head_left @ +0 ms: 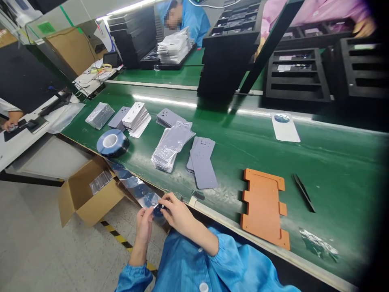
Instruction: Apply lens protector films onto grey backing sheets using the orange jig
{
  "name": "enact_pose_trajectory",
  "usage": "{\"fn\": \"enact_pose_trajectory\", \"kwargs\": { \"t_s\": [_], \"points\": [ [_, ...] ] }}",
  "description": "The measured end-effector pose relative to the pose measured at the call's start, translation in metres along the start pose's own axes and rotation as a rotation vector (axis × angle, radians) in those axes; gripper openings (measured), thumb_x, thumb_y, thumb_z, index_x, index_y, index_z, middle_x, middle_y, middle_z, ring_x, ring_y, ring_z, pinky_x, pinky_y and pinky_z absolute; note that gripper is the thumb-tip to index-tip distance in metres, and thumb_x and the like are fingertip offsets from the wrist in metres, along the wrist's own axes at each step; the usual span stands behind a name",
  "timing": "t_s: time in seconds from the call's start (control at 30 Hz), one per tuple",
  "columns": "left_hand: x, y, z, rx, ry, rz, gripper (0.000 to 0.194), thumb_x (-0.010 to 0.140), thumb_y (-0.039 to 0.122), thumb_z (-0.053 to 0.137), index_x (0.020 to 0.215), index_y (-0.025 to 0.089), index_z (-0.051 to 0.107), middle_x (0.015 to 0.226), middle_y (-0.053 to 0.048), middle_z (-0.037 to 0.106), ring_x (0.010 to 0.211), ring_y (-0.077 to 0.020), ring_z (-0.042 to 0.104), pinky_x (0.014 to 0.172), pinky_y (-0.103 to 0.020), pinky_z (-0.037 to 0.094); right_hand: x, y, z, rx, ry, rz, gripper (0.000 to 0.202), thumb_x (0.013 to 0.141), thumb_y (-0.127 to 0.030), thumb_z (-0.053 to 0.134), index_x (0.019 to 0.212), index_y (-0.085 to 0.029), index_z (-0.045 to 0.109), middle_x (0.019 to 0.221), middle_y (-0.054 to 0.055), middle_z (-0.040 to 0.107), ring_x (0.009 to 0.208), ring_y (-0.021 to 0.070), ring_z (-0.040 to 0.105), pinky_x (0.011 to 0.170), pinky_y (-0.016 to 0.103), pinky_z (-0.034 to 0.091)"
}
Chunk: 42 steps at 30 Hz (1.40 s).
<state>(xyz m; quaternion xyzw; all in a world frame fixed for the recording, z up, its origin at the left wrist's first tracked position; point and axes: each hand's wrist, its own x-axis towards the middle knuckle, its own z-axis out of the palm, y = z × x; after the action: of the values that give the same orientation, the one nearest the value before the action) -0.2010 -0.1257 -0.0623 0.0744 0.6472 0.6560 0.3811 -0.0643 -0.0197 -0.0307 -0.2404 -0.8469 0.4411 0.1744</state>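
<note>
A long strip of clear film (pixel 133 181) with dark round stickers on it runs from a blue roll (pixel 112 142) at the bench edge down to my hands. My left hand (pixel 144 224) is closed, pinching the edge of the strip near its lower end. Just to its right, my right hand (pixel 178 213) has thumb and fingers pinched at a dark sticker on the same strip. Whether that sticker is lifted from the film cannot be made out. Past the hands lie grey phone-back-shaped sheets (pixel 204 166) and a plastic-wrapped stack (pixel 170 148).
An orange fixture plate (pixel 263 207), black tweezers (pixel 304 192) and crumpled clear film (pixel 319 243) lie right. A white sheet (pixel 285 127) lies beyond. An open cardboard box (pixel 100 202) stands below the bench edge. Black trays (pixel 296 75) and co-workers are across the bench.
</note>
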Motion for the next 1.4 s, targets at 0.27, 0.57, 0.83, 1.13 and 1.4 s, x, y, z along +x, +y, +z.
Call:
{"fn": "enact_pose_trajectory", "kwargs": {
  "t_s": [0.27,0.57,0.83,1.13,1.4],
  "points": [
    [0.0,0.022,-0.005,0.346,-0.169,-0.057,0.053,0.075,0.063,0.079,0.052,0.017,0.066,0.051,-0.006,0.065,0.049,-0.016,0.06,0.05,-0.025,0.042,-0.03,0.006,-0.024,0.199,0.256,-0.012,0.022,0.089,-0.008,0.057,0.096,-0.022,0.073,0.121,0.009,0.061,0.081,0.0147,0.064,0.076,0.031,0.057],
    [-0.043,0.05,0.066,0.282,-0.658,-0.322,0.071,0.078,0.08,0.063,0.086,0.011,0.079,0.072,-0.013,0.077,0.055,-0.0209,0.071,0.042,-0.023,0.045,-0.091,0.014,-0.08,0.346,0.487,-0.14,0.029,0.089,-0.004,0.055,0.094,-0.025,0.075,0.128,0.009,0.057,0.091,0.0152,0.063,0.078,0.031,0.055],
    [-0.059,0.036,0.167,0.263,-0.664,-0.229,0.039,0.071,0.049,0.086,0.074,0.012,0.072,0.057,-0.003,0.067,0.039,-0.0121,0.059,0.035,-0.018,0.037,-0.16,0.035,-0.13,0.04,0.606,-0.163,0.05,0.09,0.0,0.051,0.125,-0.029,0.071,0.137,0.011,0.056,0.09,0.0151,0.065,0.079,0.032,0.057],
    [-0.081,0.005,0.234,0.25,-0.705,-0.157,0.044,0.074,0.053,0.082,0.084,0.012,0.071,0.07,-0.004,0.069,0.05,-0.0113,0.062,0.039,-0.017,0.04,-0.184,0.053,-0.149,0.283,0.918,0.355,0.022,0.087,-0.027,0.072,0.108,-0.021,0.077,0.09,0.006,0.078,0.073,0.018,0.069,0.069,0.03,0.058],
    [-0.067,-0.003,0.269,0.323,-0.786,-0.093,0.04,0.075,0.047,0.08,0.094,0.014,0.068,0.08,-0.004,0.068,0.053,-0.0099,0.058,0.041,-0.019,0.039,-0.169,0.092,-0.204,0.299,0.817,0.53,0.024,0.083,-0.034,0.069,0.097,-0.019,0.081,0.084,0.006,0.079,0.069,0.0184,0.069,0.062,0.029,0.053]
  ]
}}
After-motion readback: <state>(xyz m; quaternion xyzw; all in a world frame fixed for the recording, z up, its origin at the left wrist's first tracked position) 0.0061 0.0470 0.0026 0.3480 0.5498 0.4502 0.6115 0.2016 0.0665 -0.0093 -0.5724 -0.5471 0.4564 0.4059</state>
